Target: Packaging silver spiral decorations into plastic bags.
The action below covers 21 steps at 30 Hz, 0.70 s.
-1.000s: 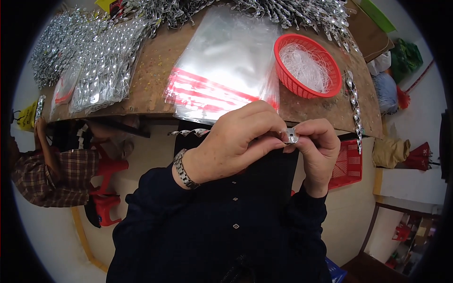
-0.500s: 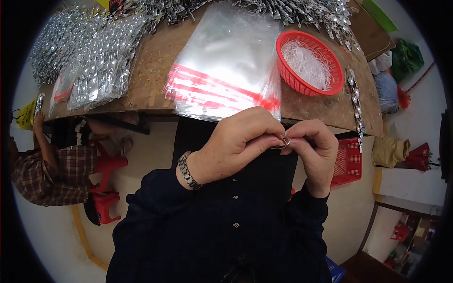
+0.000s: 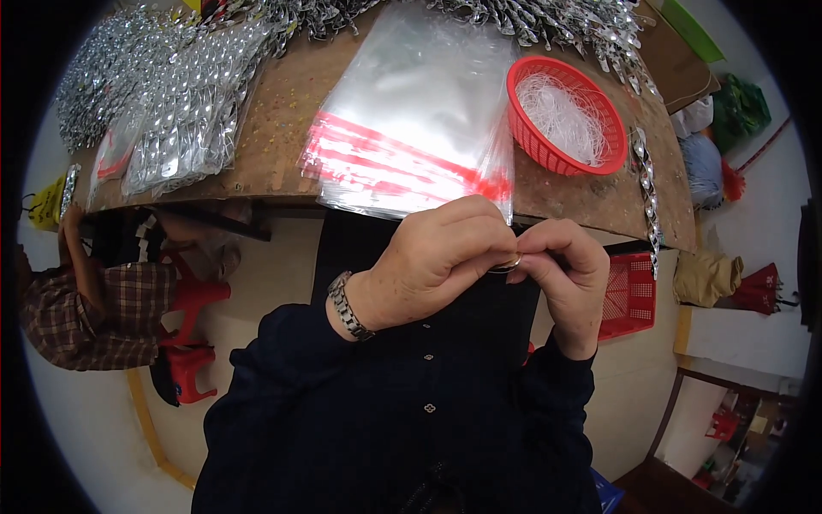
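My left hand [image 3: 441, 257] and my right hand [image 3: 567, 270] meet just in front of the table's near edge. Fingertips of both pinch a small shiny curved metal piece [image 3: 507, 266], which looks like a ring. Most of it is hidden behind the fingers. Just beyond my left hand lies a stack of clear plastic bags [image 3: 419, 94] with red-striped ends. A red plastic basket [image 3: 572, 164] holding a tangle of clear thread [image 3: 561, 120] stands on the table past my right hand.
Bundles of silvery twisted strips [image 3: 197, 103] cover the left of the brown table [image 3: 287, 111]; more lie along its back [image 3: 548, 21]. One strip [image 3: 648, 201] hangs over the right edge, above a red crate [image 3: 629, 295]. At left sits a person in a checked shirt [image 3: 133, 300].
My fingertips have drawn slightly closer together around the small metal piece, and less of it shows. Both hands stay in nearly the same place.
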### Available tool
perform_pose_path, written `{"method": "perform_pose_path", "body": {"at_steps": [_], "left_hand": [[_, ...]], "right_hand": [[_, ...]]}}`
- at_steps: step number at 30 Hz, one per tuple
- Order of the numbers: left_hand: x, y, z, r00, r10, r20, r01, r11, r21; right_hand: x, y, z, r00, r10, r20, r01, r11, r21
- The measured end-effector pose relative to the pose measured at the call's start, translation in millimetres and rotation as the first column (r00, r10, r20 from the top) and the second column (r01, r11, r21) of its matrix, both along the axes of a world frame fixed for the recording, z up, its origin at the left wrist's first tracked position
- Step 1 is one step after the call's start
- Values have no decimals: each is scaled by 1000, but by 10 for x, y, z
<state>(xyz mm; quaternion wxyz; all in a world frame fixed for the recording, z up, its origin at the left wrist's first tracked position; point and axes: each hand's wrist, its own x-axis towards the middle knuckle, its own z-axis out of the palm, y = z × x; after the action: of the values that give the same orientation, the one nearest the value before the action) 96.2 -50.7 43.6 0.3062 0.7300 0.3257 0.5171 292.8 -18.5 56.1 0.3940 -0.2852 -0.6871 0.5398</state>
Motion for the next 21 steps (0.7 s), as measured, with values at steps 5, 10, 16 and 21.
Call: {"method": "perform_pose_path", "body": {"at_steps": [5, 10, 16, 21], "left_hand": [[6, -12, 33, 999, 18, -38, -16, 999, 33], [-10, -3, 143, 996, 36, -78, -29, 995, 92], [-21, 17, 190, 996, 70, -64, -64, 993, 98], [-86, 96, 212, 986, 164, -34, -158, 977, 143]], "right_hand": [[0, 24, 1, 999, 31, 29, -34, 993, 116], [5, 30, -21, 999, 14, -48, -4, 977, 212], [2, 45, -36, 995, 17, -99, 14, 952, 305], [15, 58, -69, 994, 11, -112, 25, 949, 315]]}}
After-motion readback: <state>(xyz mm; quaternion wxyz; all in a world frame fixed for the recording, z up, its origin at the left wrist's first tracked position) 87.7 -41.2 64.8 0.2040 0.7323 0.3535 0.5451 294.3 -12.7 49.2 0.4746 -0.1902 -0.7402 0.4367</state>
